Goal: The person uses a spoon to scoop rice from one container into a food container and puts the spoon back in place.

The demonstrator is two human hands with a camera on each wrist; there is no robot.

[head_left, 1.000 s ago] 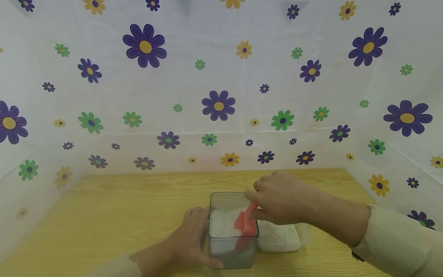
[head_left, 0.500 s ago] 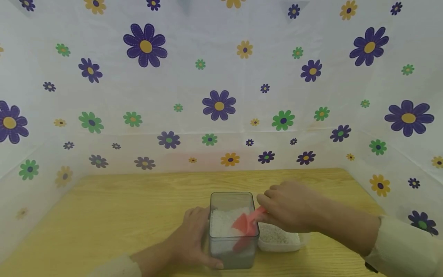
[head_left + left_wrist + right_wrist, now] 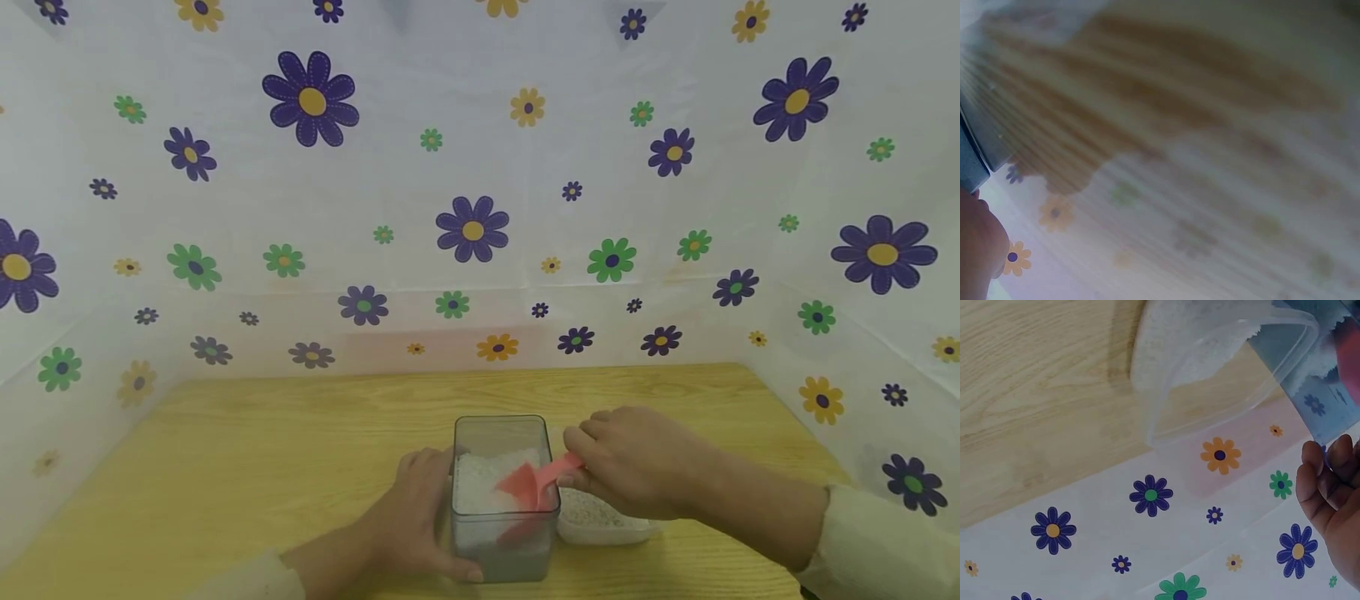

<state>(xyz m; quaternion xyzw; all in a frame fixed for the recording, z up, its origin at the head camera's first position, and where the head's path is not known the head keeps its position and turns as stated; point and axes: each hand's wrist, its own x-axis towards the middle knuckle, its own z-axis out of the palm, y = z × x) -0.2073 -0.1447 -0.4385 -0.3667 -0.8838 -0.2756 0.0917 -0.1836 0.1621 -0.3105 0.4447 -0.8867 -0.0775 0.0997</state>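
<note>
A see-through grey rectangular canister [image 3: 502, 554] stands upright on the table, partly filled with white grains [image 3: 480, 483] that look like rice. My left hand [image 3: 408, 517] grips its left side, thumb across the front and fingers toward the back. In the left wrist view only a corner of the canister [image 3: 977, 156] shows. My right hand [image 3: 637, 462] pinches the handle of a pink scoop [image 3: 528, 487]. The scoop's bowl is inside the canister, down at the grains, and the handle slants out over the right rim. In the right wrist view the fingers curl beside the canister's wall.
Close against the canister's right side sits a low white see-through tub [image 3: 603, 533] holding more white grains; my right hand partly covers it. The wooden table [image 3: 300, 433] ends at a white flowered cloth [image 3: 405, 167] behind and on both sides.
My right hand has moved right and lower, tipping the scoop's handle down toward the right rim. The bowl has swung slightly left over the grains. My left hand and the canister stay put.
</note>
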